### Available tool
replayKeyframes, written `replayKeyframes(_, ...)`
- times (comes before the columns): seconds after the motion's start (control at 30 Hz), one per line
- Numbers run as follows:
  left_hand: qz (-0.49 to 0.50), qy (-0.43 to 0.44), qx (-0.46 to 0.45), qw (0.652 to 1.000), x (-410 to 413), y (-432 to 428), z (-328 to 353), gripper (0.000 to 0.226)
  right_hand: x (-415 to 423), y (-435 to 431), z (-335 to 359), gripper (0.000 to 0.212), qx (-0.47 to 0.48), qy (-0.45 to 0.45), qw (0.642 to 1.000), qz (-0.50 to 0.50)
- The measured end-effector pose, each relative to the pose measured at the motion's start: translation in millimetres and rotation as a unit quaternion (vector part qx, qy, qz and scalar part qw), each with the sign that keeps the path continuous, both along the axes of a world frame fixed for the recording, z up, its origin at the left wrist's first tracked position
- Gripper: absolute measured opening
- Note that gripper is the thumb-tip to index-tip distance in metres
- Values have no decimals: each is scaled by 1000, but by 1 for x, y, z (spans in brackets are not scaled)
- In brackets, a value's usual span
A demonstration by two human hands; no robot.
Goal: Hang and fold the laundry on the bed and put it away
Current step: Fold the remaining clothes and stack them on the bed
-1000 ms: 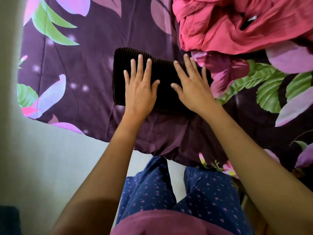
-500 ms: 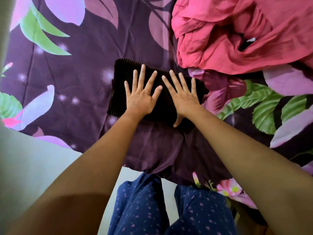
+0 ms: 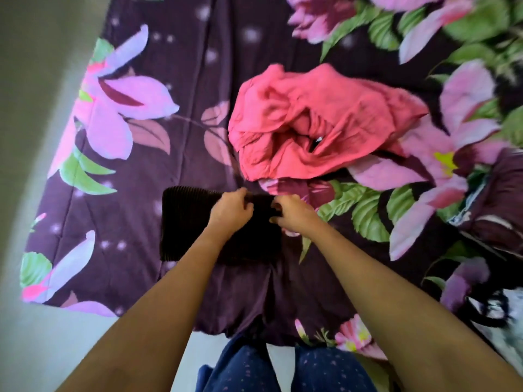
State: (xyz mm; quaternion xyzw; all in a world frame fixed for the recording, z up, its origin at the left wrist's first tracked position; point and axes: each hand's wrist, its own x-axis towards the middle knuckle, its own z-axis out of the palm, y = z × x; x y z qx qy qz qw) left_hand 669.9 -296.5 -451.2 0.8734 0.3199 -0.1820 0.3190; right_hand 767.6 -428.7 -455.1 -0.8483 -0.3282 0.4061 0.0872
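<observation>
**Head view: dark folded garment gripped at its far edge by both hands**

Nearest the camera, legs in blue spotted trousers (image 3: 249,369) are seen at the bottom edge, with pale floor (image 3: 42,335) to the left of them. Two bare forearms are stretched forward from here over the hanging edge of a purple floral bedspread (image 3: 198,108).

The dark ribbed garment (image 3: 186,222) is laid flat on the bedspread as a folded rectangle, close to the near edge of the bed. Most of it is spread to the left of the grip and on the near side of it, under the left forearm.

The left hand (image 3: 230,210) is placed on the garment's far edge with its fingers curled down onto the fabric. The right hand (image 3: 295,215) is set just beside it, at the garment's far right corner, with fingers and thumb bent together on the cloth. The fabric is held by both hands, though motion blur keeps the exact pinch from being made out. A narrow strip of dark cloth is seen between the two hands.

Just beyond the grip, and a little to its right, a pink garment (image 3: 311,123) is left in a crumpled heap on the bedspread, apart from the dark one. Farther off, large pink flowers and green leaves are printed across the cover.
</observation>
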Motion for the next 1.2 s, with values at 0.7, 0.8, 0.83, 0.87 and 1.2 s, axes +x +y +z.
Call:
replayKeyframes(0.7,-158,-26,-25,987,177,-42,-37,26,171,-64,-40,51,-3,-215,977,3)
replayKeyframes(0.8,-164,-39,-23,985,179,-39,-59,26,181,-58,-63,46,-72,-247,964,69)
replayKeyframes(0.83,-166,-47,-23,985,178,-38,-63,25,184,-57,-66,35,-73,-269,956,90)
replayKeyframes(0.87,-171,-57,-26,983,177,-37,-66,24,188,-58,-72,24,-62,-295,947,108)
replayKeyframes(1.2,-172,-114,-41,978,182,-56,-49,28,187,-70,-52,12,-24,-254,960,113)
